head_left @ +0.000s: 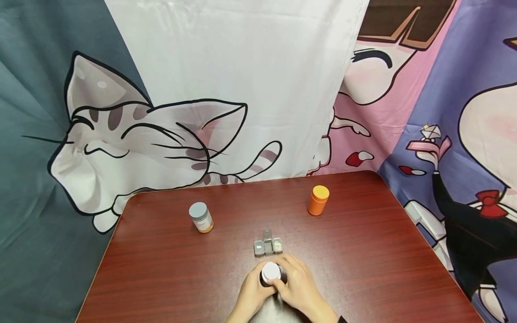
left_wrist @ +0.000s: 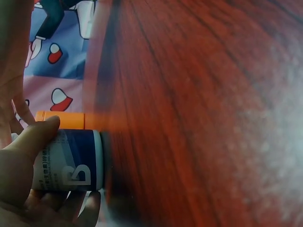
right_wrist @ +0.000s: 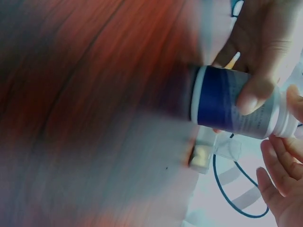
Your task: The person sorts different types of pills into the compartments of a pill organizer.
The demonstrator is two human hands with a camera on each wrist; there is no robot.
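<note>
"How is the grip?"

"The left hand (head_left: 251, 291) wraps the bottle (right_wrist: 218, 101), roughly upright just in front of the pillbox (head_left: 268, 247); the right hand (head_left: 299, 286) pinches the cap (head_left: 271, 271)."

"And for a clean turn?"

"Likely best: the left braces firmly, the right twists only the cap, without tipping, so nothing spills."

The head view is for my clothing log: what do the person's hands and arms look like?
The left hand and right hand are gloveless. Something black, perhaps a cuff or strap, edges the right forearm; no sleeve shows on the left.
</note>
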